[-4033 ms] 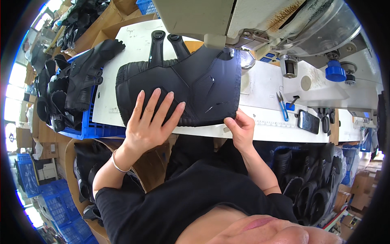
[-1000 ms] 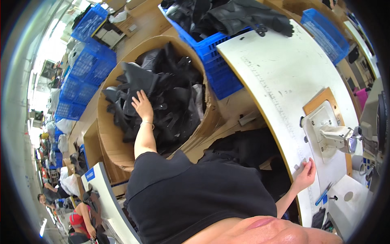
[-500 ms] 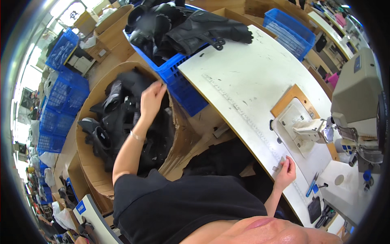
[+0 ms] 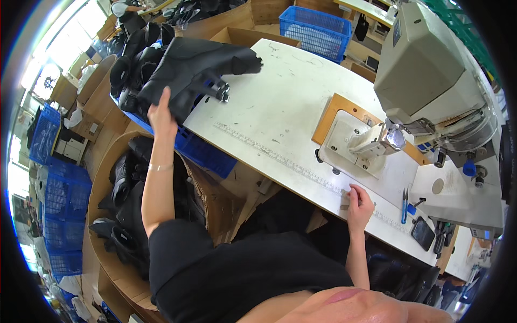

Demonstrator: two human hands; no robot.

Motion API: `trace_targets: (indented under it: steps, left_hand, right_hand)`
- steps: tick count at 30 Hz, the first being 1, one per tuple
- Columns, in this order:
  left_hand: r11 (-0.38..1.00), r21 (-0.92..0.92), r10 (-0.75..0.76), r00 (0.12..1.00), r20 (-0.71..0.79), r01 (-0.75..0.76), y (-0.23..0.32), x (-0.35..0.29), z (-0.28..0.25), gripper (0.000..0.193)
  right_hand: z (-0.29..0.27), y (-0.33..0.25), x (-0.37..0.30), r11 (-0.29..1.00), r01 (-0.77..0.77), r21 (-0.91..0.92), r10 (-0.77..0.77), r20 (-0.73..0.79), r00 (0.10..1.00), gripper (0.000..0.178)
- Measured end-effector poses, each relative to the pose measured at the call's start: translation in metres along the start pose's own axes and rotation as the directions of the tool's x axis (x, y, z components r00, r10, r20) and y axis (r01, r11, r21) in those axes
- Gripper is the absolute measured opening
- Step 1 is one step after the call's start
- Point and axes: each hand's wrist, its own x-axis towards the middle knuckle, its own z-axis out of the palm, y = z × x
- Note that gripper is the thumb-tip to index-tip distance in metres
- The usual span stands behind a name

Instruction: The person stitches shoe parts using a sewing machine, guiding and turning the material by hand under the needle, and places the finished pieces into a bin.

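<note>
A black boot upper (image 4: 202, 67) with a strap and buckles lies across the pile of boot uppers and the near left corner of the white work table (image 4: 291, 81). My left hand (image 4: 163, 117) is closed at its near edge, thumb on the black material and the other fingers curled and partly hidden. Over the table's front edge, my right hand (image 4: 360, 204) has its fingers bent together beside a clear ruler strip (image 4: 280, 156). A small greyish piece shows next to these fingers; whether they grip it is unclear.
A sewing machine (image 4: 420, 70) stands on the table's right side, with a blue pen-like tool (image 4: 404, 207) and a dark phone-like object (image 4: 423, 233) nearby. At left, a cardboard box (image 4: 99, 199) holds several black uppers. A blue crate (image 4: 315, 32) is behind the table.
My left hand has gone from over the cardboard box up to the boot upper, which has shifted slightly. My right hand stays near the table edge. The whole view has turned.
</note>
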Motion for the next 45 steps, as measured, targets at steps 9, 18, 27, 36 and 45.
trace_targets:
  steps: [9,18,27,36,45]
  left_hand:
    - [0.963,0.244,0.129,0.991,-0.028,-0.118,0.080,-0.148,-0.044,0.038]
    - [-0.312,-0.362,-0.254,-0.290,0.923,-0.878,0.039,-0.226,-0.030,0.049]
    - [0.645,0.480,-0.348,0.330,0.877,-0.595,-0.045,-0.241,-0.024,0.056]
    - [0.263,0.158,-0.440,0.027,0.897,-0.952,-0.058,-0.236,-0.073,0.052]
    - [0.567,0.496,-0.819,-0.515,0.255,-0.657,0.052,-0.224,0.044,0.032]
  right_hand:
    - [0.058,-0.107,0.051,0.821,0.523,0.230,-0.562,0.155,0.813,0.031]
    - [0.056,-0.094,0.090,0.874,-0.274,0.401,-0.009,0.578,0.816,0.041]
    - [0.057,-0.059,0.060,0.932,0.355,0.072,-0.357,0.333,0.873,0.030]
    - [0.048,-0.082,0.031,0.963,0.269,-0.001,-0.256,0.304,0.918,0.029]
    - [-0.001,-0.108,0.035,0.940,0.340,-0.011,-0.334,0.149,0.931,0.010]
